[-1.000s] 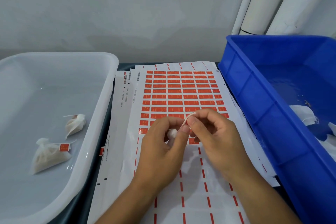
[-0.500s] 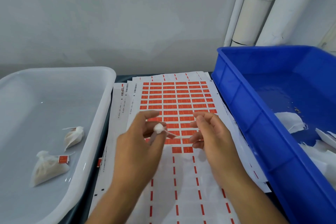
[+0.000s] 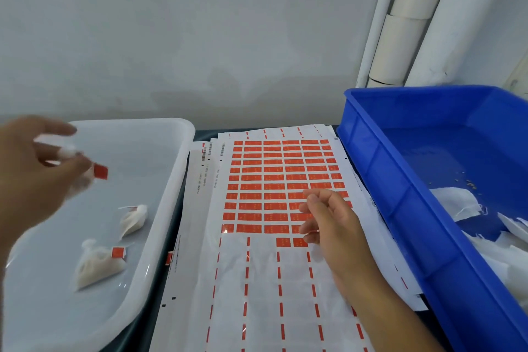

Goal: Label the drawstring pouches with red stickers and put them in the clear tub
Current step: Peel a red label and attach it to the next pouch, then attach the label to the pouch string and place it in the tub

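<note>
Head view: a labelled pouch (image 3: 67, 151) is pinched, a bit blurred, in the left hand (image 3: 34, 177) over the clear tub's (image 3: 171, 208) far-left corner. The right hand (image 3: 331, 223) is hung loose and empty over the sticker sheet (image 3: 274, 180). The red sticker (image 3: 100, 172) is dangling, so it could easily get peeled or folded when dropped in.

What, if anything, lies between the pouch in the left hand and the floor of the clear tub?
Nothing visible. The left hand holds the pouch above bare tub floor; two labelled pouches lie nearer.

The sticker sheets (image 3: 274, 208) carry barcodes and small printed lines along their left margins. All of it is too small to read.
</note>
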Tool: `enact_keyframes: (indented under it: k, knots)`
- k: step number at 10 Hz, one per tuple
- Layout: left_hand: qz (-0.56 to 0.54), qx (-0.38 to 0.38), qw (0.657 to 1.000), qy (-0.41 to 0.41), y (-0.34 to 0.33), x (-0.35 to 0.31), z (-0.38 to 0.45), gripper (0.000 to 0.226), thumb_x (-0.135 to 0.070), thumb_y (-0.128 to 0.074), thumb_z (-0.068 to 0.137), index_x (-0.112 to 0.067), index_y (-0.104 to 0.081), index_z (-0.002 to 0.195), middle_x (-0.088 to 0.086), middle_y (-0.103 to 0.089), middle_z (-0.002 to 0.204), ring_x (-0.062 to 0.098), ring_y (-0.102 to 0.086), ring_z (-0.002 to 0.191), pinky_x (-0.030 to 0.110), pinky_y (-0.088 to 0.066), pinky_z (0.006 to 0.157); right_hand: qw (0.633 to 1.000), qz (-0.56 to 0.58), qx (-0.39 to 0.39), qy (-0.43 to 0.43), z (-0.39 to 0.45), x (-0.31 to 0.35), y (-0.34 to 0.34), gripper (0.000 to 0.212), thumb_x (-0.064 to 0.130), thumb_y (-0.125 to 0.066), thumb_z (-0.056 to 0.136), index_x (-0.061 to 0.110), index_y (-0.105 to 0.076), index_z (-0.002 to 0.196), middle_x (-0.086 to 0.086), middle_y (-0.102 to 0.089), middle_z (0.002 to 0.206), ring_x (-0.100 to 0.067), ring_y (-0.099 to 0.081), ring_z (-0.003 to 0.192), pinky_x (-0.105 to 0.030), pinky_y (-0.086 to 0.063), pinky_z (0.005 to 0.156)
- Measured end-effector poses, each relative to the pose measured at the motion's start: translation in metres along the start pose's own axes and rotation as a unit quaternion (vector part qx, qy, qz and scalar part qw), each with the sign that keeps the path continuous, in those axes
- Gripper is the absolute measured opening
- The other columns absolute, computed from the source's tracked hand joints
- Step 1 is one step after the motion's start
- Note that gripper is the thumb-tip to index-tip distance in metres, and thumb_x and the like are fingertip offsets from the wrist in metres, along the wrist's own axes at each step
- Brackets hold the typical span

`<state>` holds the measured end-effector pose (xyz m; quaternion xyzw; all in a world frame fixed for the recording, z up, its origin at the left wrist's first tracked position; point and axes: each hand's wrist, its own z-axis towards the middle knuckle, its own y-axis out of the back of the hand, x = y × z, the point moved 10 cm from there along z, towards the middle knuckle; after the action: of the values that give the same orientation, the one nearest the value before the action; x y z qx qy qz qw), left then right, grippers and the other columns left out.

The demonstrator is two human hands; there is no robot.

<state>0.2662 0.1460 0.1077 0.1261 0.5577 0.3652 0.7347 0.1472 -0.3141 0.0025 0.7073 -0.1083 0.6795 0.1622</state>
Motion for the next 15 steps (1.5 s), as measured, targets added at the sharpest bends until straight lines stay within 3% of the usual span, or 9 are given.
enact_keyframes:
  k: [2,4,6,7,8,9,11,13,15]
  knots:
    - [0.078,0.000,0.996,0.049,-0.004,0.059,0.021,0.041,-0.037,-0.079,0.075,-0.058,-0.057,0.102,0.006,-0.073,0.099,0.031,-0.072,0.075,0.058,-0.061,0.070,1.000,-0.017,0.001,-0.005,0.000,-0.003,-0.002,0.018,0.051,-0.050,0.100,0.039,-0.063,0.106,0.022,-0.072,0.092,-0.003,-0.072,0.085,-0.012,-0.055,0.061]
    - [0.093,0.012,0.996,-0.006,-0.009,0.010,0.005,0.042,-0.072,-0.064,0.065,-0.060,-0.057,0.105,-0.015,-0.072,0.090,0.023,-0.074,0.073,0.057,-0.061,0.053,1.000,-0.027,0.006,-0.011,0.000,-0.005,-0.003,0.018,0.050,-0.051,0.100,0.038,-0.064,0.104,0.022,-0.072,0.093,-0.002,-0.072,0.085,-0.011,-0.054,0.060]
    - [0.052,0.003,0.987,-0.153,-0.035,-0.147,-0.080,0.033,-0.067,-0.050,0.087,-0.055,-0.056,0.117,-0.040,-0.063,0.101,-0.015,-0.064,0.072,0.023,-0.057,0.051,0.999,-0.052,0.003,-0.011,-0.001,-0.005,-0.004,0.011,0.049,-0.053,0.100,0.047,-0.063,0.098,0.022,-0.072,0.089,-0.002,-0.071,0.084,-0.009,-0.053,0.059]
    - [0.008,0.132,0.955,-0.264,-0.117,-0.201,-0.150,0.029,-0.064,-0.042,0.090,-0.056,-0.048,0.117,-0.040,-0.059,0.103,-0.020,-0.059,0.088,0.001,-0.048,0.057,0.997,-0.080,-0.004,-0.002,-0.001,-0.005,-0.005,0.008,0.050,-0.053,0.100,0.050,-0.061,0.101,0.023,-0.071,0.092,-0.001,-0.071,0.086,-0.009,-0.053,0.061]
    - [0.067,0.256,0.935,-0.237,-0.185,-0.188,-0.180,0.037,-0.064,-0.045,0.095,-0.058,-0.039,0.132,-0.037,-0.051,0.132,-0.010,-0.054,0.118,0.022,-0.050,0.098,0.996,-0.085,-0.005,0.011,-0.003,-0.004,-0.006,0.011,0.057,-0.054,0.095,0.052,-0.060,0.104,0.024,-0.070,0.098,0.001,-0.070,0.090,-0.012,-0.056,0.064]
    - [0.167,0.333,0.911,-0.179,-0.236,-0.132,-0.187,0.060,-0.070,-0.043,0.094,-0.050,-0.027,0.149,-0.027,-0.021,0.162,0.007,-0.022,0.151,0.037,-0.018,0.123,0.996,-0.088,-0.013,0.022,-0.005,-0.002,-0.003,0.022,0.063,-0.054,0.087,0.052,-0.060,0.105,0.023,-0.071,0.098,-0.002,-0.071,0.090,-0.014,-0.057,0.065]
    - [0.165,0.304,0.925,-0.159,-0.248,-0.106,-0.187,0.072,-0.080,-0.032,0.089,-0.047,-0.022,0.152,-0.024,-0.017,0.164,0.010,-0.014,0.154,0.037,-0.006,0.119,0.985,-0.171,-0.019,0.027,-0.001,0.007,-0.008,0.008,0.050,-0.057,0.099,0.049,-0.058,0.106,0.027,-0.067,0.097,-0.007,-0.071,0.088,-0.016,-0.058,0.067]
    - [0.164,0.298,0.929,-0.146,-0.250,-0.103,-0.186,0.076,-0.083,-0.032,0.085,-0.046,-0.027,0.151,-0.025,-0.024,0.162,0.010,-0.025,0.152,0.040,-0.020,0.121,0.929,-0.351,-0.035,0.114,0.004,0.073,-0.017,0.014,0.045,-0.055,0.101,0.041,-0.055,0.115,0.020,-0.062,0.116,-0.005,-0.064,0.097,-0.019,-0.056,0.082]
    - [0.147,0.302,0.932,-0.135,-0.248,-0.100,-0.187,0.077,-0.084,-0.039,0.081,-0.045,-0.033,0.147,-0.025,-0.031,0.159,0.012,-0.037,0.147,0.045,-0.034,0.117,0.862,-0.456,-0.120,0.184,0.021,0.158,0.014,0.014,0.031,-0.054,0.103,0.025,-0.061,0.115,0.008,-0.061,0.104,-0.009,-0.056,0.088,-0.014,-0.035,0.060]
